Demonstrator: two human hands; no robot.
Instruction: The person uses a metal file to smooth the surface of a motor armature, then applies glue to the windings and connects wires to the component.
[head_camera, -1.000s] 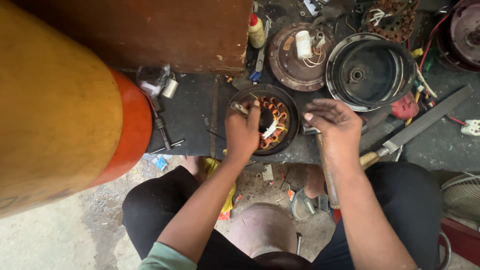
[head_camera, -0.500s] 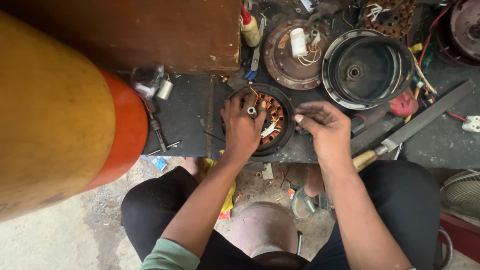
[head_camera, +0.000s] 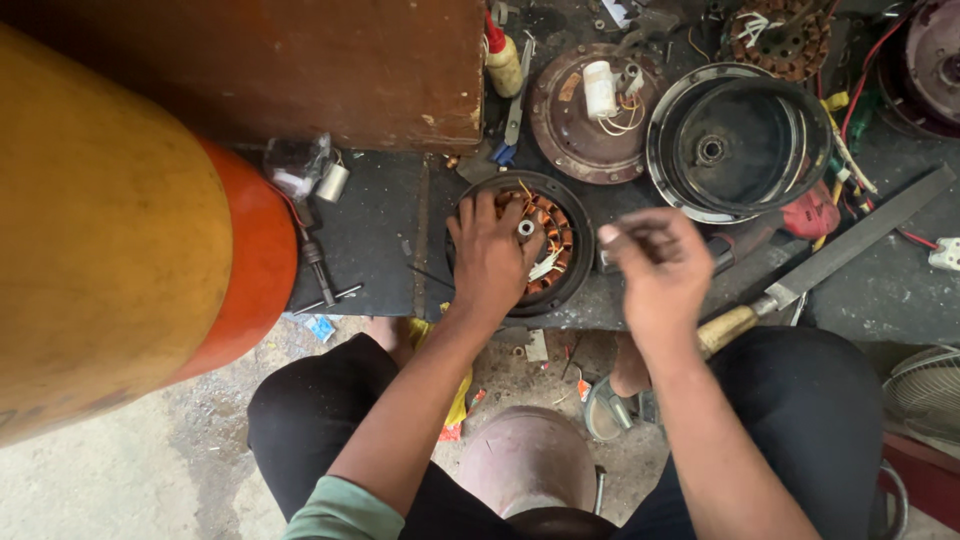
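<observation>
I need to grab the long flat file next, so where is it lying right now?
In the head view the flat file lies diagonally at the right, its wooden handle beside the right hand, its blade running up-right below the round black cover.

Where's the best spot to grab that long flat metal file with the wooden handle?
Probably by the file's wooden handle, coming from the person's side. It is rounded and points toward the right hand, poking over the bench edge, while the flat blade lies against the surface among other parts.

A black round cover (head_camera: 738, 145), a long file (head_camera: 830, 260) and a glue bottle (head_camera: 503, 60) lie on the bench.
</observation>
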